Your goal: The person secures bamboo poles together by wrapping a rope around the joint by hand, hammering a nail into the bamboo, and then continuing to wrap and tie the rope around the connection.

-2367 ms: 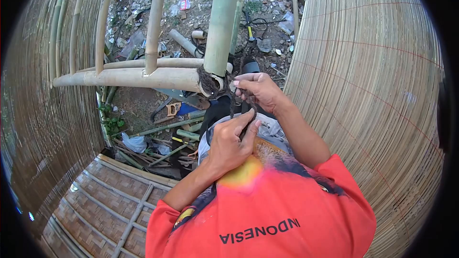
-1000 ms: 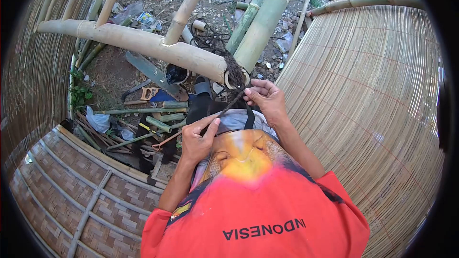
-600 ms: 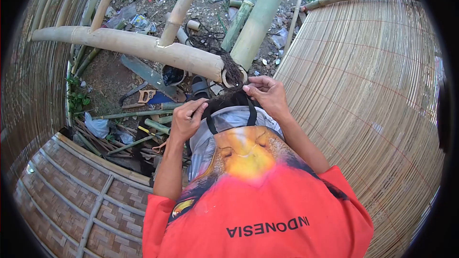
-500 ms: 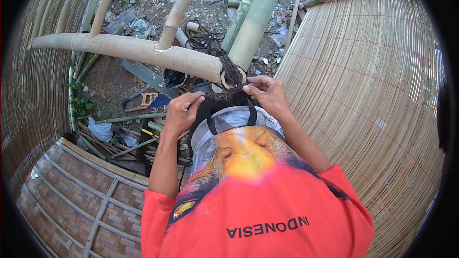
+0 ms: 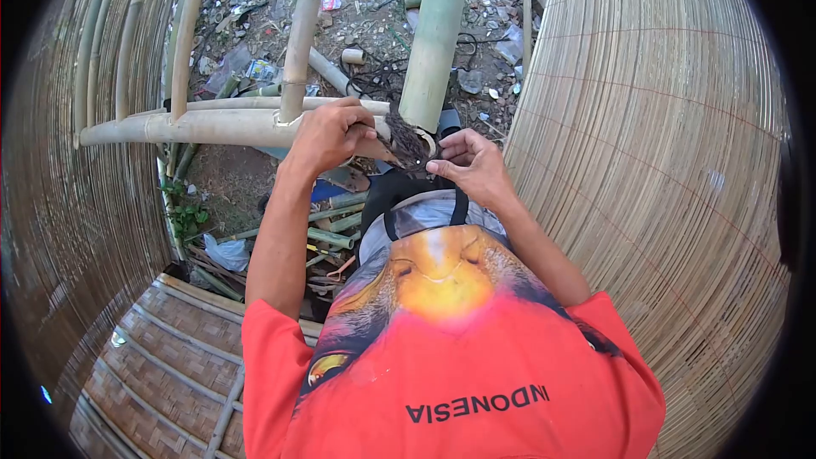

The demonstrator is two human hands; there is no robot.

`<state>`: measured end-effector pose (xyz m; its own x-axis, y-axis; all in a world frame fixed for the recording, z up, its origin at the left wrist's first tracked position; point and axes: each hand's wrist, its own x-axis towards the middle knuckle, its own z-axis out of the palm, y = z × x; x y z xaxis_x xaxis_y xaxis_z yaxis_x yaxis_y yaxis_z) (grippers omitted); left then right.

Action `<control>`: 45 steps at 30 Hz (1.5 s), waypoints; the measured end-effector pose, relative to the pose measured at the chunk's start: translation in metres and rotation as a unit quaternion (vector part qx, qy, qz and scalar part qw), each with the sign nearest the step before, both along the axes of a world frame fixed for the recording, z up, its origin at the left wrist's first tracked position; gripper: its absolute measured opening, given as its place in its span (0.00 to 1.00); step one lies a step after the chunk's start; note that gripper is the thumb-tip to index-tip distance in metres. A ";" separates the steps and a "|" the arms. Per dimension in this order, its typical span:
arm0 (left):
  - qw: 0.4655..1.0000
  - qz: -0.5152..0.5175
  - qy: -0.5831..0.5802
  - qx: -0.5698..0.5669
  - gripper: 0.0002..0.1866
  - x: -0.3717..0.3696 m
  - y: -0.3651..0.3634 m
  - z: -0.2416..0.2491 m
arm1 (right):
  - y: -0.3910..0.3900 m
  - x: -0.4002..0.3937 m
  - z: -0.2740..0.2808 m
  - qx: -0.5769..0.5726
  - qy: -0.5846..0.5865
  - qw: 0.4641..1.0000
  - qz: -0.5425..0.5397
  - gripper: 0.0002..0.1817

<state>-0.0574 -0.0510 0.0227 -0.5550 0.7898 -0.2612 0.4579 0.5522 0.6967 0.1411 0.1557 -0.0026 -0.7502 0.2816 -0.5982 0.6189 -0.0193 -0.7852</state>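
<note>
Your left hand [image 5: 330, 138] is closed on the dark rope [image 5: 406, 141], over the bamboo rail [image 5: 217, 127]; your right hand [image 5: 473, 168] pinches this rope near the thick pole [image 5: 434, 47].

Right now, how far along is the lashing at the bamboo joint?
Looks done: dark cord wound over the end of the bamboo rail, beside the thick green post.
In hand: left hand seems to pinch a strand over the rail; right hand is at the wrap, grip unclear.
Left, probably: finish winding and secure it; no finished knot visible.
</note>
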 end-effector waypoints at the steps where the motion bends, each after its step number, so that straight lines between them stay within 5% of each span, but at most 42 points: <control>1: 1.000 -0.021 0.004 -0.018 0.05 -0.004 0.006 0.000 | -0.001 0.000 -0.002 -0.004 0.001 1.000 -0.005 0.26; 16: 0.995 0.000 -0.096 0.028 0.05 -0.019 0.004 -0.035 | -0.024 -0.001 0.020 0.287 0.113 0.950 0.059 0.34; 28: 0.992 -0.012 -0.128 -0.011 0.07 -0.020 0.019 -0.034 | -0.020 -0.004 0.000 0.042 0.030 0.998 -0.043 0.32; 38: 0.971 0.059 -0.232 0.009 0.13 -0.028 0.025 -0.039 | -0.001 -0.020 0.022 0.078 -0.033 0.996 0.004 0.28; 41: 0.968 0.059 -0.245 -0.016 0.14 -0.030 0.024 -0.039 | 0.002 -0.042 0.054 0.113 -0.129 0.972 0.160 0.27; 45: 0.976 0.057 -0.211 -0.011 0.14 -0.026 0.021 -0.037 | -0.004 -0.034 0.036 0.205 -0.048 0.962 0.174 0.21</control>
